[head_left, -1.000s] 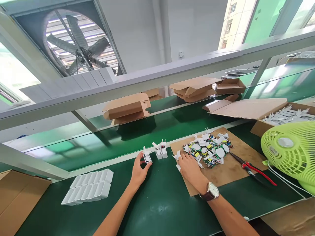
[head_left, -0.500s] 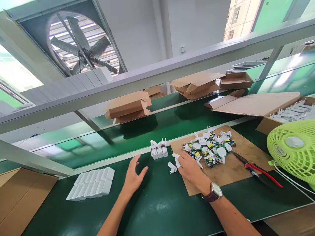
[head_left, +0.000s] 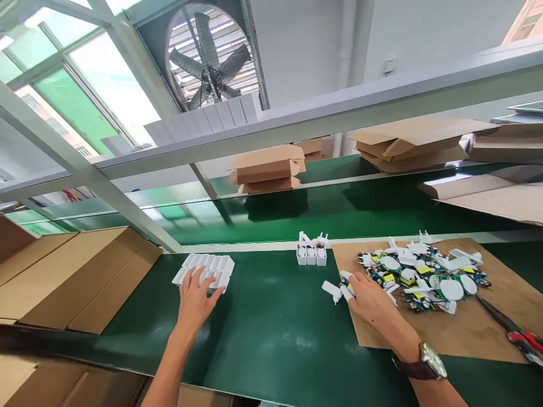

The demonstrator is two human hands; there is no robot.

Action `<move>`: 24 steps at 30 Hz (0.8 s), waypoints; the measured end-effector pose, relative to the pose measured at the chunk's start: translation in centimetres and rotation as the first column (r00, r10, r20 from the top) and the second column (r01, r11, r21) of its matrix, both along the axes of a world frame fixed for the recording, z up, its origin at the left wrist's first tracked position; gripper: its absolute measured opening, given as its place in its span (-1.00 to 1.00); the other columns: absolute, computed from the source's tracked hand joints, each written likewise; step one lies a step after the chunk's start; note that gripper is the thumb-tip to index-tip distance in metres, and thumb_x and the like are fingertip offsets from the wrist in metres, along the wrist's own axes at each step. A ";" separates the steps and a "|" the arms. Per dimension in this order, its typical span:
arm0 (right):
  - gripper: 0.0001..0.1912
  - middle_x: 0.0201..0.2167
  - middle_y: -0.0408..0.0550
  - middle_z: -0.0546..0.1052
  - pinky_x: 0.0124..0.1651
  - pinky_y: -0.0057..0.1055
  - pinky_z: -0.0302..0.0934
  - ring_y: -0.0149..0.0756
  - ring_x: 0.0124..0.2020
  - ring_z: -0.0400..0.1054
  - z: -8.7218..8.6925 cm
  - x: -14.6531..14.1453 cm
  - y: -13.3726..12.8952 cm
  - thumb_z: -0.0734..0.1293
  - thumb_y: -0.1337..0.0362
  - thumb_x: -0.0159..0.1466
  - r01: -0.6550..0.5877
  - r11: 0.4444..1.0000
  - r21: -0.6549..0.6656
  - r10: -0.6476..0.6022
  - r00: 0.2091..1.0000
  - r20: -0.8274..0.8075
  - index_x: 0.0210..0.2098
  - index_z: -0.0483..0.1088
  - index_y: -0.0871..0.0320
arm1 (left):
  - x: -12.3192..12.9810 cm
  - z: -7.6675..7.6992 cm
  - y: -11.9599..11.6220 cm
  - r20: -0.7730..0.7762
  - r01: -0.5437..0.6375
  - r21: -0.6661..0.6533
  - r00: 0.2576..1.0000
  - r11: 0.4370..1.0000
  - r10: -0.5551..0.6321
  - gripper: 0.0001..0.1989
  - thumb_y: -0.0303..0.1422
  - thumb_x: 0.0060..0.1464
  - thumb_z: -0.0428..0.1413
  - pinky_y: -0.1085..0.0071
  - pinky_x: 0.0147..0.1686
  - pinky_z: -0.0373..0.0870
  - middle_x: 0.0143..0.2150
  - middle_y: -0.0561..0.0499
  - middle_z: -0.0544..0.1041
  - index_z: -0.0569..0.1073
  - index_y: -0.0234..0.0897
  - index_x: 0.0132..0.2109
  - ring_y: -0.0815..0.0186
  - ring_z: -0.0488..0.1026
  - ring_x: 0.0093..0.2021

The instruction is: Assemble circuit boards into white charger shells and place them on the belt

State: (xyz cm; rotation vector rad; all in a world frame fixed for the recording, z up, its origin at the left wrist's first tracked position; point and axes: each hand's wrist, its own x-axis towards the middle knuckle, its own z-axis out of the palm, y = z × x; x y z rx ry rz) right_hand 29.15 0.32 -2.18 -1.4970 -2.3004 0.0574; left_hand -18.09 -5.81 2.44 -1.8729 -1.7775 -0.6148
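Note:
My left hand [head_left: 195, 302] reaches over the block of white plastic cases [head_left: 220, 271] at the left of the green bench. Its fingers are spread and curved, at the near edge of the cases, and nothing shows in its grasp. White covers sit on fingertips of my right hand [head_left: 371, 297]. Those fingers close on a small circuit board with a white plug [head_left: 332, 291], partly hidden by them, at the left edge of the brown board [head_left: 369, 333]. Farther back stand a few white cases [head_left: 311, 257] with plug parts inside.
A heap of circuit boards and white plugs [head_left: 418, 277] covers much of the brown board. Red-handled pliers [head_left: 515, 333] lie to its right. An open cardboard box [head_left: 76, 277] stands at far left. A metal rail [head_left: 297, 127] crosses above the bench.
The view has turned to the left. My left hand has moved left from the middle of the bench to the white cases. My right hand stays by the circuit board.

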 end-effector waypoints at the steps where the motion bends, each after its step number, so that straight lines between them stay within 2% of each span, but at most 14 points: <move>1: -0.68 -0.26 0.04 0.53 -0.15 -0.28 0.21 -0.11 -0.22 0.39 0.1 0.0 0.0 0.23 0.52 0.09 0.004 1.000 -0.008 -0.004 1.000 -0.007 -0.21 0.44 0.13 | 0.3 -0.3 0.0 0.002 0.017 -0.009 1.000 1.000 -0.017 -0.85 -0.27 0.22 0.16 -0.16 0.11 0.37 0.11 -0.24 0.50 0.55 -0.21 -0.29 -0.21 0.30 0.27; 3: -0.68 -0.25 0.05 0.53 -0.13 -0.26 0.24 -0.09 -0.20 0.41 0.6 -0.1 0.1 0.21 0.52 0.10 0.022 1.000 -0.014 -0.022 1.000 -0.021 -0.22 0.45 0.13 | 1.3 -0.5 0.5 0.049 0.099 0.008 0.994 0.995 -0.099 -0.80 -0.29 0.24 0.13 -0.13 0.11 0.39 0.09 -0.22 0.52 0.51 -0.20 -0.36 -0.17 0.33 0.26; 6: -0.59 -0.14 0.09 0.55 -0.02 -0.19 0.30 -0.06 -0.07 0.43 1.9 -0.7 0.3 0.17 0.53 0.13 0.002 1.000 0.016 -0.001 0.995 -0.097 -0.10 0.45 0.15 | 4.0 -0.5 1.9 0.190 0.285 0.029 0.939 0.958 -0.286 -0.77 -0.26 0.27 0.11 -0.01 0.12 0.45 0.11 -0.17 0.52 0.48 -0.20 -0.36 -0.01 0.43 0.18; 8: -0.50 -0.02 0.10 0.54 0.09 -0.18 0.30 -0.08 0.06 0.41 2.9 -1.3 0.4 0.16 0.54 0.14 -0.072 0.997 0.021 0.075 0.985 -0.157 0.01 0.42 0.15 | 6.4 -0.6 3.0 0.289 0.399 -0.015 0.879 0.917 -0.378 -0.77 -0.25 0.26 0.10 0.10 0.07 0.51 0.14 -0.15 0.52 0.45 -0.19 -0.37 0.09 0.50 0.09; 10: -0.46 0.07 0.11 0.51 0.15 -0.20 0.27 -0.09 0.15 0.36 3.7 -1.9 0.3 0.17 0.55 0.13 -0.111 0.994 -0.025 0.106 0.984 -0.144 0.07 0.39 0.15 | 9.0 -0.8 4.1 0.374 0.488 -0.085 0.824 0.869 -0.426 -0.77 -0.27 0.25 0.09 0.18 0.03 0.54 0.16 -0.15 0.51 0.42 -0.20 -0.38 0.15 0.54 0.04; 12: -0.51 0.03 0.13 0.53 0.12 -0.22 0.27 -0.07 0.11 0.39 4.3 -2.3 -0.1 0.18 0.55 0.13 -0.041 0.994 -0.105 0.036 0.998 -0.045 0.03 0.40 0.17 | 11.3 -1.1 5.1 0.445 0.566 -0.133 0.768 0.813 -0.462 -0.78 -0.29 0.23 0.07 0.22 0.01 0.55 0.17 -0.15 0.50 0.37 -0.20 -0.40 0.16 0.54 0.06; 15: -0.70 -0.19 0.15 0.57 -0.04 -0.23 0.27 -0.03 -0.11 0.45 4.5 -2.7 -0.8 0.21 0.54 0.17 0.109 0.979 -0.170 -0.093 0.991 0.100 -0.15 0.43 0.20 | 13.8 -1.8 6.2 0.528 0.655 -0.142 0.684 0.742 -0.503 -0.78 -0.33 0.21 0.06 0.27 -0.03 0.56 0.14 -0.13 0.51 0.29 -0.19 -0.42 0.19 0.54 0.08; 17: -0.81 -0.25 0.18 0.57 -0.09 -0.21 0.27 0.00 -0.17 0.46 4.4 -2.9 -1.3 0.24 0.50 0.21 0.142 0.974 -0.176 -0.120 0.984 0.132 -0.23 0.42 0.20 | 14.8 -2.4 6.5 0.566 0.678 -0.124 0.648 0.724 -0.510 -0.78 -0.33 0.22 0.05 0.31 -0.11 0.56 0.08 -0.11 0.52 0.26 -0.19 -0.42 0.24 0.56 -0.01; 19: -0.86 -0.22 0.19 0.57 -0.06 -0.19 0.28 0.03 -0.12 0.46 4.3 -3.2 -1.7 0.27 0.47 0.24 0.148 0.972 -0.182 -0.120 0.980 0.156 -0.24 0.42 0.19 | 15.3 -3.0 6.4 0.585 0.684 -0.122 0.635 0.719 -0.505 -0.77 -0.31 0.23 0.06 0.35 -0.20 0.55 0.02 -0.07 0.51 0.25 -0.19 -0.40 0.29 0.55 -0.14; 20: -0.86 -0.17 0.18 0.58 -0.02 -0.19 0.29 0.03 -0.07 0.45 4.3 -3.4 -1.9 0.29 0.45 0.25 0.113 0.976 -0.188 -0.087 0.986 0.139 -0.21 0.42 0.19 | 15.3 -3.2 6.2 0.587 0.685 -0.133 0.637 0.716 -0.500 -0.77 -0.28 0.23 0.08 0.36 -0.22 0.54 0.00 -0.06 0.50 0.26 -0.19 -0.39 0.31 0.54 -0.19; 22: -0.79 -0.03 0.13 0.56 0.09 -0.20 0.29 -0.03 0.05 0.43 4.2 -3.8 -2.2 0.31 0.40 0.29 -0.033 0.978 -0.205 0.040 0.999 0.034 -0.07 0.42 0.17 | 15.2 -3.4 5.8 0.580 0.689 -0.170 0.648 0.704 -0.494 -0.79 -0.24 0.21 0.13 0.36 -0.24 0.53 -0.01 -0.04 0.48 0.31 -0.19 -0.33 0.32 0.53 -0.23; 24: -0.66 0.09 0.10 0.52 0.18 -0.21 0.28 -0.09 0.15 0.38 4.1 -4.4 -2.3 0.32 0.36 0.31 -0.187 0.960 -0.207 0.171 0.981 -0.091 0.08 0.37 0.16 | 14.8 -3.4 5.5 0.568 0.699 -0.197 0.653 0.687 -0.501 -0.80 -0.21 0.17 0.20 0.34 -0.20 0.54 0.02 -0.05 0.47 0.37 -0.19 -0.25 0.28 0.53 -0.18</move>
